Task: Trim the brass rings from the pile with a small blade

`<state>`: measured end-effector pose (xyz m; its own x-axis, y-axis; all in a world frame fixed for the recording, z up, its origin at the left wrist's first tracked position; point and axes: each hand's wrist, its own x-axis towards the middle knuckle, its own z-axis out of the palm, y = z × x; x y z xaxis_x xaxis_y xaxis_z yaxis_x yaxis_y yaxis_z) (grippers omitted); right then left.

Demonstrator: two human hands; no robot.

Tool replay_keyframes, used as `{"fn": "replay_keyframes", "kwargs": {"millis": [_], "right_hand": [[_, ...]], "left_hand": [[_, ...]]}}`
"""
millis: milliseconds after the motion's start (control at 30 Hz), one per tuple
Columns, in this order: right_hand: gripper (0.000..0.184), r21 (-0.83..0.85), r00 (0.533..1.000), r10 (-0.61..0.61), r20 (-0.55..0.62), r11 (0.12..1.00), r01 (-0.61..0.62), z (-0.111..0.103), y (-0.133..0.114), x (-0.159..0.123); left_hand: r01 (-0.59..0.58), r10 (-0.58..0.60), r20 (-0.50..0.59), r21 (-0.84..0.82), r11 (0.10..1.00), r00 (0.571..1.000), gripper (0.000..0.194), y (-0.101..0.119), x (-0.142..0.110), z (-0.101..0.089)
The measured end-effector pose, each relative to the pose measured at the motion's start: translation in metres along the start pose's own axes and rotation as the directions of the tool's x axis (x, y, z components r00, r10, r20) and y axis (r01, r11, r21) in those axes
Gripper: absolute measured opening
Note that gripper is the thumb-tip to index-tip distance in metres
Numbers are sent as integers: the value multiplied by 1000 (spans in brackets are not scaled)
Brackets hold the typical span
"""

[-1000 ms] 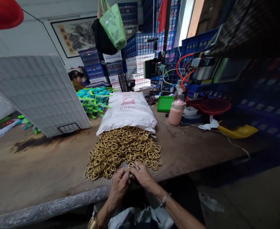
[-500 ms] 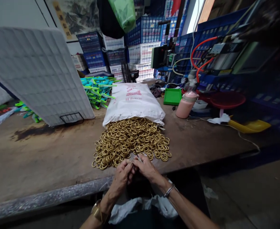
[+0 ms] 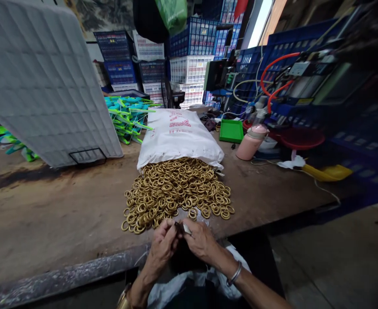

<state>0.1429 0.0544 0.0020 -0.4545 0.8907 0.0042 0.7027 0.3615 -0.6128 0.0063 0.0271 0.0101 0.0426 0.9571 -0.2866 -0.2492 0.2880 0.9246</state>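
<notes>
At the table's front edge my left hand point(image 3: 163, 241) is closed in a pinch. Whatever its fingertips hold is too small and hidden to name, though something dark shows there. Close beside it my right hand point(image 3: 201, 241) is closed around a small tool with a pale handle point(image 3: 187, 229). Just beyond both hands spreads a heap of brass-coloured rings point(image 3: 176, 189), some lying loose at its near edge. They spill from the mouth of a white woven sack point(image 3: 181, 139) with red print, which lies on its side.
A white slatted panel point(image 3: 50, 86) stands at left, beside green and teal plastic pieces point(image 3: 127, 118). To the right are a green tray point(image 3: 231, 131), a pink bottle point(image 3: 251, 142), a red dish point(image 3: 301, 141) and a yellow scoop point(image 3: 329, 173). Stacked crates point(image 3: 192, 68) rise behind.
Both hands have come slightly down towards me, away from the rings. The pale handle in my right hand shows more plainly now. The view has shifted a little.
</notes>
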Motion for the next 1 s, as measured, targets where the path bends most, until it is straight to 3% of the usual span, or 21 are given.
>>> {"fn": "replay_keyframes", "kwargs": {"millis": [233,333,500,633,800,1000], "right_hand": [[20,-145,999,-23,44,989,29,7,5,1],[21,-187,997,4,77,982,10,5,6,1],[20,-265,988,133,-77,953,-149,-1,13,6],[20,-309,953,244,-180,906,-290,-6,14,11],[22,-383,957,212,-199,882,-275,-5,17,13],[17,-314,961,173,-215,920,-236,-8,21,13]], "left_hand": [[-70,71,-26,39,997,997,37,-7,1,-2],[-43,44,-15,48,998,999,40,-6,-7,-3],[81,-77,43,-77,994,996,35,-7,-18,-5],[105,-88,92,-197,975,992,32,-11,-14,-8],[88,-69,72,-296,951,995,24,-11,-11,-8],[175,-152,89,-414,893,984,27,-3,-12,-7]]}}
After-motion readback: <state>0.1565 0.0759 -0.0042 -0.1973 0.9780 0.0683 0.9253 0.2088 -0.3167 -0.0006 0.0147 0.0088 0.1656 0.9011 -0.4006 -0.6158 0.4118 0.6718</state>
